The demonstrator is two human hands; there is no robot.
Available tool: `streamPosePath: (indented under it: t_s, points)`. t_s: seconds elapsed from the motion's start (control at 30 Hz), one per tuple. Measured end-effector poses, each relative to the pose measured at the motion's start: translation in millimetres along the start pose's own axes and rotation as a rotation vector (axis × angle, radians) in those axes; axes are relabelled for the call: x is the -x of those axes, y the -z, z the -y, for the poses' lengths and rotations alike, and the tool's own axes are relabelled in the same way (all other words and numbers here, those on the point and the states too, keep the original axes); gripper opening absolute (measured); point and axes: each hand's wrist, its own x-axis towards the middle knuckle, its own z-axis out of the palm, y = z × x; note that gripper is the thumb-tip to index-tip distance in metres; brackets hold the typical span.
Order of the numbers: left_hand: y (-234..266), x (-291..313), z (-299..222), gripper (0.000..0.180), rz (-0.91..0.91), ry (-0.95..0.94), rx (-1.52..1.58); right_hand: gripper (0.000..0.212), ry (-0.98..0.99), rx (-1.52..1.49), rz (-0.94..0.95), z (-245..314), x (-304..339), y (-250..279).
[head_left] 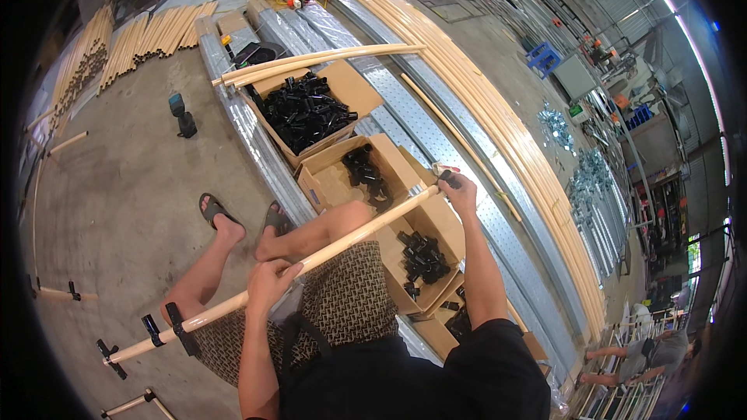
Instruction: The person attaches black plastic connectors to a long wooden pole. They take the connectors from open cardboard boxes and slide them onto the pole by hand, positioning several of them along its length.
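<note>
A long cream-coloured pipe [350,239] lies slantwise across my lap. My left hand [268,284] is closed around its middle. At its upper right end, my right hand [461,193] grips a black pipe connector [449,179], partly hidden by the fingers; whether it is seated on the pipe I cannot tell. Several black connectors sit on the lower left stretch, among them a clamp-like connector [180,328]. Under and beside the right end stand open cardboard boxes: a middle box [323,179] and a nearer box [397,284], both with loose black connectors inside.
A fuller box [362,93] of black connectors stands farther off, with cream pipes [327,56] laid across it. Metal planks [405,97] and long pipes [482,132] run along the right. A cordless drill [183,117] stands on the floor. Another person [657,358] is at far right.
</note>
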Motion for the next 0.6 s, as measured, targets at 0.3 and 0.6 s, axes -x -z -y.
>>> streamPosePath:
  t_s: [0.3, 0.6]
  points:
    - [-7, 1, 8, 0.046, -0.001, -0.014, -0.052, 0.033, 0.074, 0.083, 0.006, -3, 7, -19]
    - [-3, 4, 7, 0.049, 0.005, 0.036, -0.069, 0.040, 0.106, 0.205, -0.043, 9, 8, -21]
